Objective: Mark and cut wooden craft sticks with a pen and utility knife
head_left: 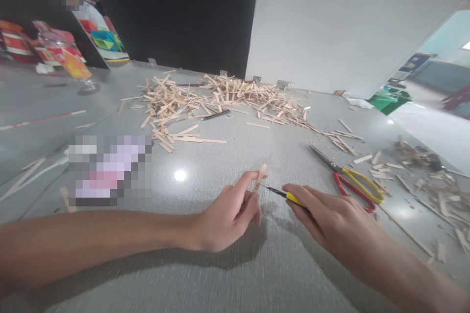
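Observation:
Between the thumb and fingers of my left hand [231,210] is a short, flat wooden stick [260,176], tilted upward, with a small dark mark near its lower end. My right hand [323,210] is closed around a yellow and black tool [290,196], which looks like a craft knife. Its thin dark tip points left, at the lower part of the stick; whether they touch I cannot tell. Scissors [352,183] with one red and one yellow handle lie just beyond my right hand.
Heaps of wooden sticks [227,95] lie along the upright panels. Cut pieces [448,205] are scattered at the right. At the left are a blurred-out flat object [113,166] and a bottle [68,58]. A person [88,14] is beyond the panel.

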A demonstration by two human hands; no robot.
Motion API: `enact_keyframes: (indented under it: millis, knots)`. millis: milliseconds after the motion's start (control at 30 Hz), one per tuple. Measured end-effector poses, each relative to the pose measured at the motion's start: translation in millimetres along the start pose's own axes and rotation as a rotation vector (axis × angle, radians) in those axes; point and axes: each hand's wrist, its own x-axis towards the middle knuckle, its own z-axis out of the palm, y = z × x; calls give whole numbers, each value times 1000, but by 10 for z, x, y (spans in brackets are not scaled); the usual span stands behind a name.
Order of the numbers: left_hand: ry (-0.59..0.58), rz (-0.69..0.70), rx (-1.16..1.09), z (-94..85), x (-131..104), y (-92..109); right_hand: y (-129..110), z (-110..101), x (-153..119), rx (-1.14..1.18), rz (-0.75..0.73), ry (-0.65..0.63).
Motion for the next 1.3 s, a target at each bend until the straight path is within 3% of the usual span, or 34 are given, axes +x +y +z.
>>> enact_keyframes:
  millis: [133, 367, 533, 700, 900, 1133, 1300]
  knots:
    - [-2, 42, 129, 9, -23, -52, -31, -11, 19, -152, -53, -25]
    - [-6, 84, 317, 67, -51, -100, -186, -5, 32, -573, -148, 44]
    - [14, 125, 470, 97, -48, -178, -90, 99, -2, -474, -119, 14]
    - [-8, 153, 559, 103, -34, -210, 119, 224, 53, -297, -221, 32]
    - [-29, 163, 655, 108, -32, -236, -164, 28, -3, -646, -135, 9]
    - [-33, 189, 724, 108, -14, -224, 178, 229, 86, -306, -263, 9]
    - [-44, 185, 724, 113, -31, -268, -90, 3, 20, -596, -178, -29]
